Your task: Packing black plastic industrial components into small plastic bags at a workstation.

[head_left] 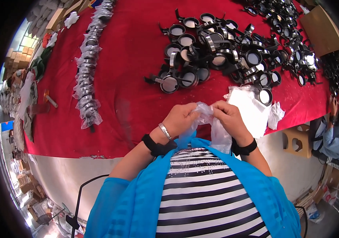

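Grip, two hands: left hand (180, 119), fingers pinched on a clear plastic bag (204, 112); right hand (229, 119), thumb and fingers pinched on the same bag. Bag located at centre of frame, between the hands, its loose film hanging toward the striped shirt (205, 190).

Left of frame: one long row of film-wrapped black-and-silver round pieces (85, 81), laid on the red cloth-covered surface (130, 67).

Upper centre to upper right: one heap of round black-rimmed mirror-like pieces (217, 41) with bracket arms, unwrapped.

Right of centre: one bright white flat stack or sheet (248, 113), near the surface's edge; beside it, crumpled clear film (275, 115).

Far right: one seated co-worker (338, 141).

Hazards, judged: thin film may split or slip if pulled unevenly; white stack may slide off if brushed by the right forearm; heaped pieces may scratch if knocked together.

Obscured: bag's mouth and contents, unclear through folds and fingers; heap cut off above; white stack overexposed.
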Motion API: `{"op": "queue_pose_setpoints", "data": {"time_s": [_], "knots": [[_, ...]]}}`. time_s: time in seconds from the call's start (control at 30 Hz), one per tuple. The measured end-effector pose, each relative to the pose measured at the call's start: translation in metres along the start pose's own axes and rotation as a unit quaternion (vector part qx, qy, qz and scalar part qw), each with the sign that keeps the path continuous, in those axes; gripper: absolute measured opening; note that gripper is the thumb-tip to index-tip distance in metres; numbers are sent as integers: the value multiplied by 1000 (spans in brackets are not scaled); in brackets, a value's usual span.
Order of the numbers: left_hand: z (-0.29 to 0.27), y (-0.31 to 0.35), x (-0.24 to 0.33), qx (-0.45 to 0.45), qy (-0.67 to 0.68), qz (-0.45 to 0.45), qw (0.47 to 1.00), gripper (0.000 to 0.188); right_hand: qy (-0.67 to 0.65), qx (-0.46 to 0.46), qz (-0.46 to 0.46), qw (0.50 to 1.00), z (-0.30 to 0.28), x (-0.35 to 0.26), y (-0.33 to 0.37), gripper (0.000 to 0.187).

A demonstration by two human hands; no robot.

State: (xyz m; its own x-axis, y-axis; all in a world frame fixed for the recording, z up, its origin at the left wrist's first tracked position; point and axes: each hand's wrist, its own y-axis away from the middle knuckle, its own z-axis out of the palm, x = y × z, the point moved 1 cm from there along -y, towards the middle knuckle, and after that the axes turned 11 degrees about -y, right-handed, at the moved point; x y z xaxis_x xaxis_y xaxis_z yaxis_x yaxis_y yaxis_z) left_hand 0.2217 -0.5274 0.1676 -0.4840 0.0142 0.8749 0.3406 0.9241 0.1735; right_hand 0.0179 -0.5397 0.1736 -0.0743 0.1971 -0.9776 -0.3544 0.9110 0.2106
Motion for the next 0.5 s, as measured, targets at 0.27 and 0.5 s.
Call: {"op": "queue_pose_setpoints", "data": {"time_s": [0.27, 0.5], "knots": [[-46, -2, -55, 186, -380, 70, 904, 9, -324, 65, 140, 934, -12, 9, 23, 11], [-92, -45, -94, 68, -680, 108, 722, 28, -318, 28, 80, 944, -4, 4, 11, 6]]}}
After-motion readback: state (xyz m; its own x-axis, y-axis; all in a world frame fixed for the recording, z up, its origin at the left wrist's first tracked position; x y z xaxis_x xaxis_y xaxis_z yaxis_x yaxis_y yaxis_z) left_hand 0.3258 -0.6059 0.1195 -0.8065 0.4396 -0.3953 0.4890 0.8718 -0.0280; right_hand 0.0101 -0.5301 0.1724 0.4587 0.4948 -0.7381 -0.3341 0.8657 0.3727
